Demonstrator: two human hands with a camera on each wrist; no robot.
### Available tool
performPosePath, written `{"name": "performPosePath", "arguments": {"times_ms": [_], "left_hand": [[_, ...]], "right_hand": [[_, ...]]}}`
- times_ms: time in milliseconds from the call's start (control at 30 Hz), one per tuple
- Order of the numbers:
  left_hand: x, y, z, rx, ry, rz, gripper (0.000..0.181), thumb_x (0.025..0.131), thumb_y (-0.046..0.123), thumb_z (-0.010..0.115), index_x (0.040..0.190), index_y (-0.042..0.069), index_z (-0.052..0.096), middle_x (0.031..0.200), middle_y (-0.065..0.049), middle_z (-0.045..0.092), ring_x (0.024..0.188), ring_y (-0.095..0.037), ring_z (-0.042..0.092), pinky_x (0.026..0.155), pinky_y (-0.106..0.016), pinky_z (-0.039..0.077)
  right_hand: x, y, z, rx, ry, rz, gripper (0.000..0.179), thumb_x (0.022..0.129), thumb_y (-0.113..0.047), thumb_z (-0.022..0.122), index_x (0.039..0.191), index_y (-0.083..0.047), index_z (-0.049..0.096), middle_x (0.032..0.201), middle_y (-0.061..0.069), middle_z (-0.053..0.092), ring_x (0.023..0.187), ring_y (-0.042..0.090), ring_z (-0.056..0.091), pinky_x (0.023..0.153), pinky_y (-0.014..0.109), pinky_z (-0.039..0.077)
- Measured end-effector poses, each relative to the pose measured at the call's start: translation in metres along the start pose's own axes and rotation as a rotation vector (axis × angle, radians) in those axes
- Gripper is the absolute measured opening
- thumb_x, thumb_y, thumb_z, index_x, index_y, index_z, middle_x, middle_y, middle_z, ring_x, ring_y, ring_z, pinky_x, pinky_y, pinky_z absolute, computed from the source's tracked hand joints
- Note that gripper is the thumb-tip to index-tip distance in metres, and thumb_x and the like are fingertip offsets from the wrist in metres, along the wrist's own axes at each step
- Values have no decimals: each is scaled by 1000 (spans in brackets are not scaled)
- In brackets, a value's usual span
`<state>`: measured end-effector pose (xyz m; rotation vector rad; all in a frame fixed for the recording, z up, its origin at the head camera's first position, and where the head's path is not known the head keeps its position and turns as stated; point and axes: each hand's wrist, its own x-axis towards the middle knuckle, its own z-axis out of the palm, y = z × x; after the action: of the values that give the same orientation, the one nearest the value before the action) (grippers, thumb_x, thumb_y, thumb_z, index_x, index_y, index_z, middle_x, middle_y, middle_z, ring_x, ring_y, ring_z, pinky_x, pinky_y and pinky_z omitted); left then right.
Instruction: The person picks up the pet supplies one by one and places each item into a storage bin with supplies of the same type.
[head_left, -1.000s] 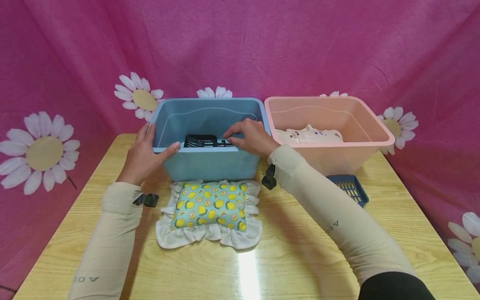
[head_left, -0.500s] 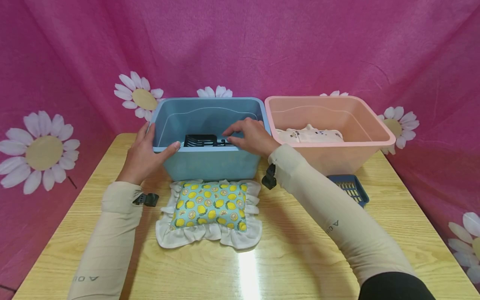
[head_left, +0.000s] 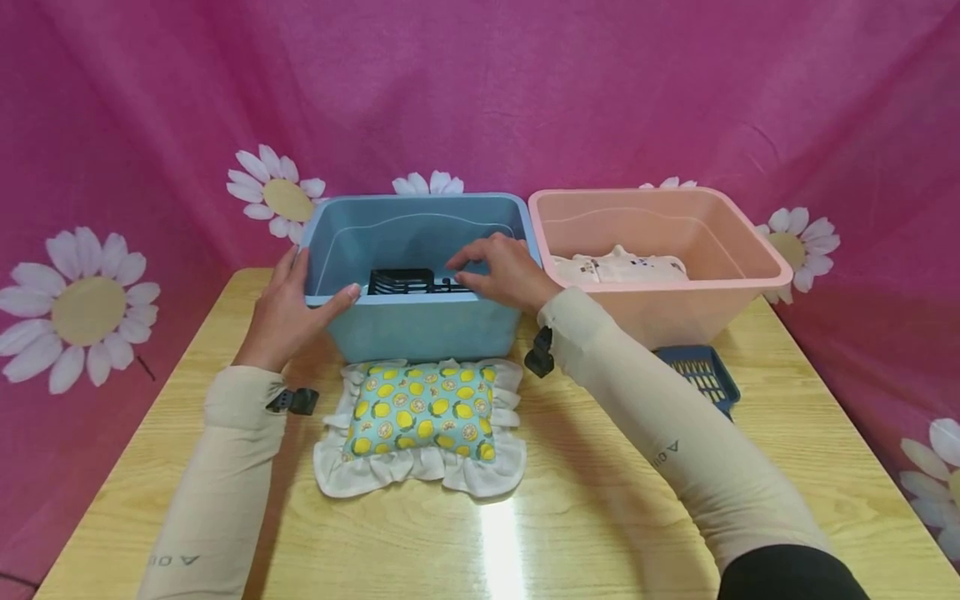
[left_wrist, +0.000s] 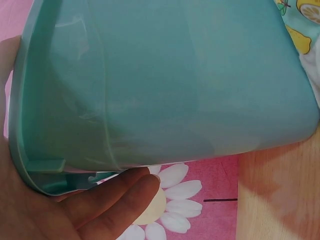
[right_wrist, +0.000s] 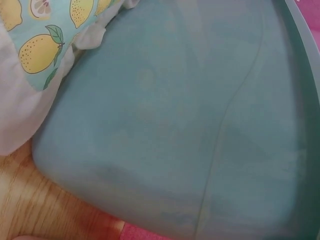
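In the head view my left hand (head_left: 288, 312) grips the front left corner of a blue plastic bin (head_left: 420, 329). Its thumb lies along the front rim and its fingers go round the left side; the left wrist view shows fingers (left_wrist: 117, 205) against the outside. My right hand (head_left: 506, 271) reaches over the bin's front rim at the right, thumb and forefinger apart with nothing between them. A black slotted litter scoop (head_left: 401, 282) lies inside the bin, its handle running toward the right fingertips. The right wrist view shows only the bin's wall (right_wrist: 175, 110).
A ruffled lemon-print pillow (head_left: 423, 412) lies before the blue bin. At its right stands a pink bin (head_left: 652, 312) with white patterned cloth (head_left: 622, 267) inside. A dark blue slotted scoop (head_left: 701, 375) lies before that on the wooden table (head_left: 375, 542). A pink flowered curtain hangs behind.
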<state>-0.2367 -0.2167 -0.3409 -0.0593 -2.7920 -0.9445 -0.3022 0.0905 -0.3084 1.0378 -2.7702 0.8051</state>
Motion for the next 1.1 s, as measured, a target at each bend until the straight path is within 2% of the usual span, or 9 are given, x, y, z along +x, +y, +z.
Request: {"name": "performPosePath", "arguments": {"times_ms": [367,667,1100], "left_hand": [[2,3,1,-1,27,6,101,83,66,57,156,16,9,162,-5,2,142,-41,18,97,-70,34],[1,1,3,-14,25,3,101,83,64,59,156,16,9,162,-9,7,140,-43,22,95,-69,37],[-1,3,3,-26,50,3,99,82,63,62,156,19,13,160,-9,14,137,-44,28,94,-70,38]], "right_hand": [[-1,0,-3,-3,29,-9,22,92,-19,66,113,-18,73,110,-3,70,107,16,52,93,41,38],[-2,2,1,25,29,-17,22,91,-18,67,113,-16,73,110,-2,70,108,16,53,97,40,38],[0,2,-2,98,57,-68,24,93,-24,66,112,-11,73,106,-1,71,102,11,60,89,28,49]]}}
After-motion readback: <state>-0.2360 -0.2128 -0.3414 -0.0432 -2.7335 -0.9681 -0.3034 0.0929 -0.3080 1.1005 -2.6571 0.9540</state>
